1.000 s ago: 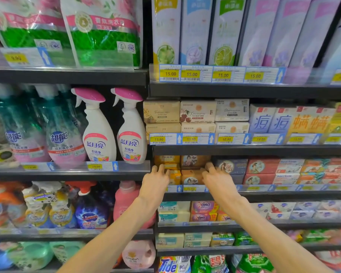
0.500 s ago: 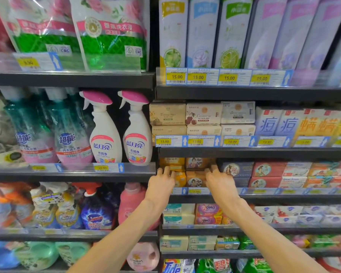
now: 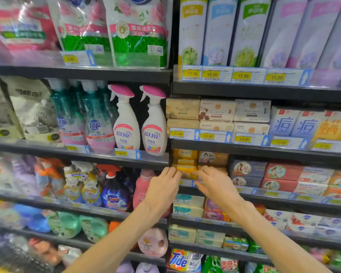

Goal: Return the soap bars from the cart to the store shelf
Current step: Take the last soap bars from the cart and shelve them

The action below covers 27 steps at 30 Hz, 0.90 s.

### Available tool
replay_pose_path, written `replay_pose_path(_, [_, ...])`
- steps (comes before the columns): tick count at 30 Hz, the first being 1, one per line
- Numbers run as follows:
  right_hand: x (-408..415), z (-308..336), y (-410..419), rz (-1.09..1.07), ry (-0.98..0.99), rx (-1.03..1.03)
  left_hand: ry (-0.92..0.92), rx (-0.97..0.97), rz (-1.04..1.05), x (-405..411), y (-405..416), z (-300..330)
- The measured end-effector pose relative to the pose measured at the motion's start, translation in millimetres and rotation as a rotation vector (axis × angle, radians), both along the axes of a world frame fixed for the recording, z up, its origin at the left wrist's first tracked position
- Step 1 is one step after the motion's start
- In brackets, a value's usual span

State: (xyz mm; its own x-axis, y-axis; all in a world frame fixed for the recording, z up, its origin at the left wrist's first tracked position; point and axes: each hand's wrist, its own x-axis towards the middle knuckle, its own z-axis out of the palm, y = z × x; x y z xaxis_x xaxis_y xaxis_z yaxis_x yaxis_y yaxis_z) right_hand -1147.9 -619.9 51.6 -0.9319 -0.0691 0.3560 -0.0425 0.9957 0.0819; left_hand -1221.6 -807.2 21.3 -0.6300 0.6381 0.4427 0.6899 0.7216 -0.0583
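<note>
— Since a moment ago our two hands have drawn closer together at the centre of the frame, and the view has crept nearer the shelf.

— Where is the soap now?

— The yellow soap bar [image 3: 185, 171] sits at the front of the store shelf [image 3: 283, 196], just right of centre, with more yellow bars stacked above it. Its long axis runs left to right, along the shelf edge.

— And our hands?

— Our left hand [image 3: 162, 186] has its fingers straight and relaxed, tips touching the bar's left end. Our right hand [image 3: 215, 184] lies spread too, fingers reaching over the bar's right end and the price rail below it (whether it actually presses the soap, we cannot tell). Neither one pinches anything.

— So which is nearer?

— They're about even, one at each end, with the bar lying just beyond our fingertips, deeper into the shelf. We'd judge the next move a gentle push straight back, both ends together, so the bar stays square to the brown portrait box [image 3: 213, 158] beside the stack.

— The cart?

— Not in view.
</note>
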Motion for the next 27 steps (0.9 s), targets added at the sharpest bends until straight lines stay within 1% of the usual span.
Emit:
replay_pose_path(2, [-4.6, -0.1, -15.5, 0.110, -0.027, -0.008, 0.036, 0.065, 0.012, 13.5, -18.1, -2.1])
replay_pose_path(4, [-8.0, -2.6, -33.3, 0.192, -0.048, -0.031, 0.036, 0.105, 0.087, 31.9, -41.8, -4.3])
replay_pose_path(8, [-4.0, -13.1, -79.6, 0.374, -0.117, -0.033, -0.016, 0.127, 0.347, 80.5, -112.6, -19.5])
replay_pose_path(11, [1.2, -33.5, -122.6, 0.502, -0.165, -0.019, -0.068, 0.089, 0.553, 126.1, -178.2, -38.7])
replay_pose_path(13, [6.7, -43.3, -160.4, 0.612, -0.181, -0.011, -0.115, 0.077, 0.679, 163.6, -225.0, -50.3])
replay_pose_path(19, [26.1, -51.8, -299.1, 0.932, -0.228, 0.022, -0.175, 0.082, 1.006, 269.7, -341.8, -66.4])
replay_pose_path(21, [33.0, -51.2, -349.5, 1.019, -0.233, 0.048, -0.152, 0.088, 1.068, 293.9, -379.5, -71.0])
replay_pose_path(27, [52.5, -49.0, -505.4, 1.225, -0.228, 0.024, -0.075, 0.126, 1.225, 339.1, -496.3, -74.5])
